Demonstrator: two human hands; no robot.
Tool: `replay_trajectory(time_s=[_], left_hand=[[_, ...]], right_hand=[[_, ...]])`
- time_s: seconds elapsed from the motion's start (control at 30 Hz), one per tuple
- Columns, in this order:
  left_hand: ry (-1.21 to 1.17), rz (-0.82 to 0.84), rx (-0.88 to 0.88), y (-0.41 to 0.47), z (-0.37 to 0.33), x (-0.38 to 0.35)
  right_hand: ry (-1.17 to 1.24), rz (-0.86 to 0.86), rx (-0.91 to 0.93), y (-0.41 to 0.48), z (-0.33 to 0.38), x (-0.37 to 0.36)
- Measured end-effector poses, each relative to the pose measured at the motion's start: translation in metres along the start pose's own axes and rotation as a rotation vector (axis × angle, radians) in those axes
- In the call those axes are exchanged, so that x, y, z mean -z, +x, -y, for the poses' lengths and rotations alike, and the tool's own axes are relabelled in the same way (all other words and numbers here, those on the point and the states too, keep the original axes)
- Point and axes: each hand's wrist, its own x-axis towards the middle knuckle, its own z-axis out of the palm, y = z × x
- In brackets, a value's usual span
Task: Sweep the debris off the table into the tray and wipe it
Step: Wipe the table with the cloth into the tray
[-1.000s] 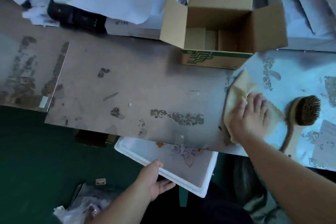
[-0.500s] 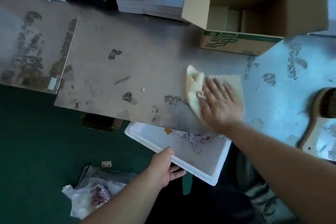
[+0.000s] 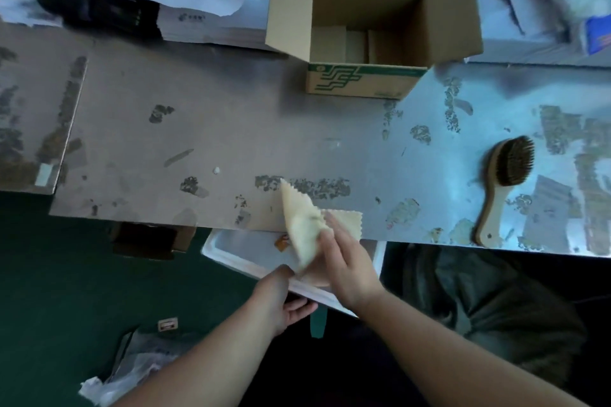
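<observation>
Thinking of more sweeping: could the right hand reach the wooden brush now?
Probably yes: the wooden brush lies alone on the table right of the right hand, nothing between, though that hand holds the cloth.

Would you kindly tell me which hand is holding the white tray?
The left hand grips the white tray by its near rim; the right hand holds the yellow cloth instead.

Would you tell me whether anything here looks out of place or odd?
Yes: a small white crumb sits on the table, well left of the cloth and tray. On the floor, a crumpled plastic bag and a small tag lie loose.
</observation>
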Motion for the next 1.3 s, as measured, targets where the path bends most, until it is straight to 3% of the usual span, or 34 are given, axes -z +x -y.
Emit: replay_trajectory(time_s=[0.07,0.17,0.27,0.37,0.53,0.63,0.97,1.3], left_hand=[[-0.031,-0.036,0.011,-0.001,-0.001,0.001],[-0.059,-0.044,0.019,-0.006,-0.003,0.000],[-0.079,-0.033,0.012,-0.009,-0.003,0.004],[-0.081,-0.042,0.005,-0.009,-0.004,0.013],[-0.079,-0.042,-0.007,-0.015,-0.010,0.029],[-0.105,-0.048,-0.008,-0.015,-0.018,0.041],[-0.106,-0.050,-0.044,-0.010,-0.053,0.073],[-0.078,-0.049,-0.055,-0.010,-0.061,0.079]], right_hand=[[0.220,-0.201,-0.170,-0.004,0.008,0.025],[0.332,-0.501,-0.174,-0.009,0.014,0.069],[0.310,-0.733,-0.049,-0.012,0.012,0.103],[0.143,-0.803,-0.001,-0.001,-0.004,0.111],[-0.358,-0.501,-0.278,0.052,-0.048,0.089],[-0.541,-0.418,-0.302,0.082,-0.041,0.070],[-0.724,-0.277,-0.067,0.182,0.034,0.013],[-0.928,0.182,0.478,0.140,0.050,-0.076]])
